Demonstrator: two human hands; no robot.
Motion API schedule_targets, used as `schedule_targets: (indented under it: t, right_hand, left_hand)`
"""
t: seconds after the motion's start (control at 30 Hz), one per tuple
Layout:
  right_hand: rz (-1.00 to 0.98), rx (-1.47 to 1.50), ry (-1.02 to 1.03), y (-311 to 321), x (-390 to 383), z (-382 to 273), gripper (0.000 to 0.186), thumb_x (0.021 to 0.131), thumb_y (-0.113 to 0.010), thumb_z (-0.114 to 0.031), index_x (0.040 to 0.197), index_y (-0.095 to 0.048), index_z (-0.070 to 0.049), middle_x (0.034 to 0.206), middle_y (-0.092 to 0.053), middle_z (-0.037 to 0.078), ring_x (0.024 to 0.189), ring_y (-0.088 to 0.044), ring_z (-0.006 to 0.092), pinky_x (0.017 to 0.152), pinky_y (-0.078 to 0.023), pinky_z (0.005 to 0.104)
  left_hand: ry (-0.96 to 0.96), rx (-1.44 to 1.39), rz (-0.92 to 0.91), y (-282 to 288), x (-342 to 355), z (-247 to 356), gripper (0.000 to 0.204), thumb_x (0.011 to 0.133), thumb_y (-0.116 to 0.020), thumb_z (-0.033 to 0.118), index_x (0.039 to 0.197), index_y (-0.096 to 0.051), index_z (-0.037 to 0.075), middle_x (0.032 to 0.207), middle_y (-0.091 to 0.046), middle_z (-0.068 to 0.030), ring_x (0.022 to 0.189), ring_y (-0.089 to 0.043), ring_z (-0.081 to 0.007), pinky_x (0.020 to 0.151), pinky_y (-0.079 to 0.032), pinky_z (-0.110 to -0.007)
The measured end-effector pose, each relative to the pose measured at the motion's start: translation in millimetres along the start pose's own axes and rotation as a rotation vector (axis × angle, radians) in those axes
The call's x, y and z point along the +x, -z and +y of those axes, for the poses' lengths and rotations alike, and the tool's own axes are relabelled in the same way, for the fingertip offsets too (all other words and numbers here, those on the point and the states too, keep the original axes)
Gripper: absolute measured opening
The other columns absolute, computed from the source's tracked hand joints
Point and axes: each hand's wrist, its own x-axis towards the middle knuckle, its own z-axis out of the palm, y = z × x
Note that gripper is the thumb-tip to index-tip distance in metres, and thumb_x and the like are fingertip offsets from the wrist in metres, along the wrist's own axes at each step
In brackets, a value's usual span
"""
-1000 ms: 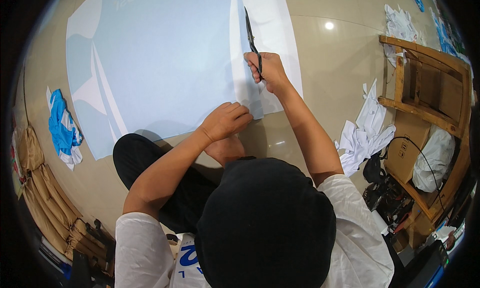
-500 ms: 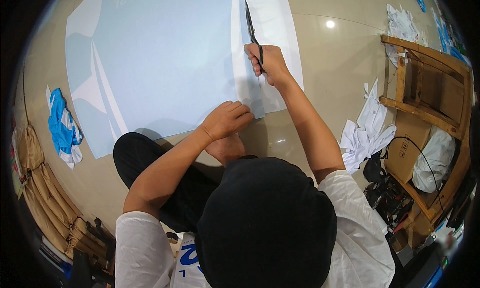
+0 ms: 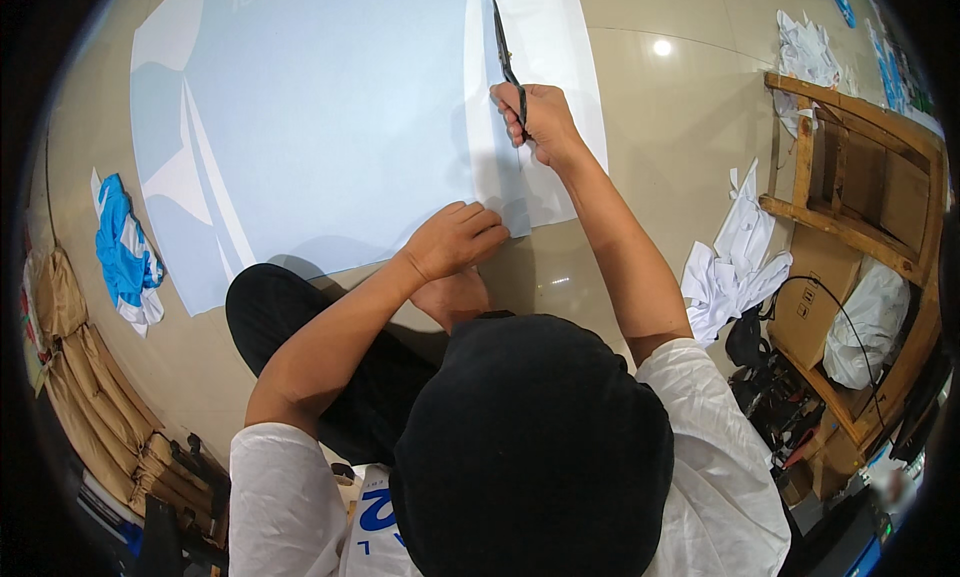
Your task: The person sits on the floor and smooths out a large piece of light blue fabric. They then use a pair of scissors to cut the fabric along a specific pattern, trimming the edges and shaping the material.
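A large light-blue and white sheet (image 3: 340,107), looking like fabric, lies spread on the floor ahead of me. My right hand (image 3: 540,122) is closed round the handles of black scissors (image 3: 504,52) over its right part. The long blades point away from me, along the border between blue and white. My left hand (image 3: 455,239) has its fingers curled at the sheet's near edge, just above my bare foot (image 3: 452,295). Whatever those fingers may hold is hidden.
Crumpled blue and white cloth (image 3: 127,252) lies on the floor at left, beyond it brown wrapped bundles (image 3: 95,397). On the right are white cloth scraps (image 3: 735,257) and a wooden frame (image 3: 850,227) with a cardboard box (image 3: 812,287) and a white plastic bag (image 3: 870,317).
The right hand and scissors have shifted very slightly. The left hand stays in the same place, and the sheet lies as before.
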Motion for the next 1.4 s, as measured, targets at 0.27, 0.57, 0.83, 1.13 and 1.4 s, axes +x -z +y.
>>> schedule_targets:
  t: [0.27, 0.57, 0.83, 1.13, 1.4]
  right_hand:
    - [0.001, -0.018, 0.012, 2, 1, 2, 0.026, 0.083, -0.079, -0.015, 0.069, -0.060, -0.004, 0.061, -0.056, 0.003, 0.049, -0.049, 0.0112, 0.042, -0.036, 0.0286]
    - [-0.010, 0.002, 0.036, -3, 6, -12, 0.030, 0.084, -0.081, -0.025, 0.070, -0.062, -0.005, 0.062, -0.057, 0.003, 0.049, -0.050, 0.0115, 0.042, -0.037, 0.0285]
    - [-0.001, 0.004, 0.025, -4, 14, -15, 0.026, 0.082, -0.079, -0.019, 0.069, -0.061, -0.005, 0.062, -0.056, 0.003, 0.049, -0.050, 0.0113, 0.043, -0.038, 0.0289]
    - [-0.005, -0.009, 0.047, -2, 17, -10, 0.026, 0.082, -0.079, -0.019, 0.070, -0.062, -0.003, 0.062, -0.056, 0.003, 0.049, -0.050, 0.0113, 0.043, -0.039, 0.0283]
    - [-0.025, -0.024, 0.040, -7, 17, -31, 0.030, 0.087, -0.080, -0.026, 0.076, -0.060, -0.007, 0.062, -0.054, -0.002, 0.048, -0.046, 0.0090, 0.046, -0.039, 0.0268]
  left_hand:
    - [-0.002, 0.004, -0.017, 0, -1, -1, 0.027, 0.080, -0.074, 0.013, 0.106, -0.068, 0.015, 0.101, -0.060, 0.0008, 0.094, -0.061, -0.0179, 0.079, -0.052, -0.032]
    - [-0.001, -0.008, 0.009, -1, 0, -1, 0.027, 0.080, -0.074, 0.014, 0.106, -0.068, 0.015, 0.101, -0.060, 0.0012, 0.092, -0.061, -0.0180, 0.077, -0.052, -0.032]
    - [-0.006, -0.002, 0.027, -2, 0, -1, 0.027, 0.079, -0.075, 0.014, 0.105, -0.067, 0.015, 0.100, -0.060, 0.0013, 0.091, -0.061, -0.0178, 0.076, -0.051, -0.032]
    - [-0.005, 0.006, 0.028, 0, 1, 0, 0.025, 0.080, -0.075, 0.013, 0.104, -0.068, 0.015, 0.099, -0.060, 0.0011, 0.091, -0.061, -0.0180, 0.076, -0.051, -0.032]
    - [0.005, 0.005, 0.030, -3, -1, 0, 0.023, 0.082, -0.074, 0.013, 0.103, -0.067, 0.015, 0.099, -0.061, 0.0007, 0.091, -0.061, -0.0185, 0.077, -0.051, -0.033]
